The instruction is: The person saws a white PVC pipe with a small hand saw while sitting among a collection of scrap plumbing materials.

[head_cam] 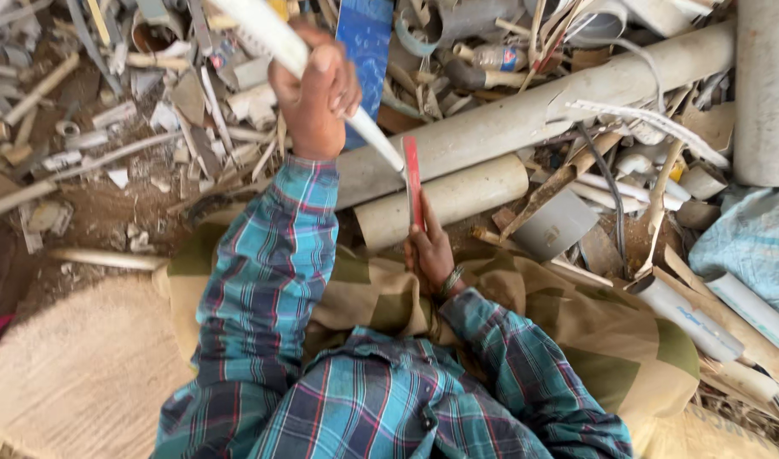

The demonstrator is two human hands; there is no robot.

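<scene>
The left hand [315, 89] is wrapped tight around a slim white pipe [279, 47], holding it slanted above a heap of plastic scrap [135, 127], its lower end pointing down toward the right hand. The right hand [429, 251] is clenched on the handle of a red-bladed tool [413, 183], blade upright, its tip just beside the pipe's end. Behind lie a short cream pipe [457, 200] and a long grey pipe [559, 106]
</scene>
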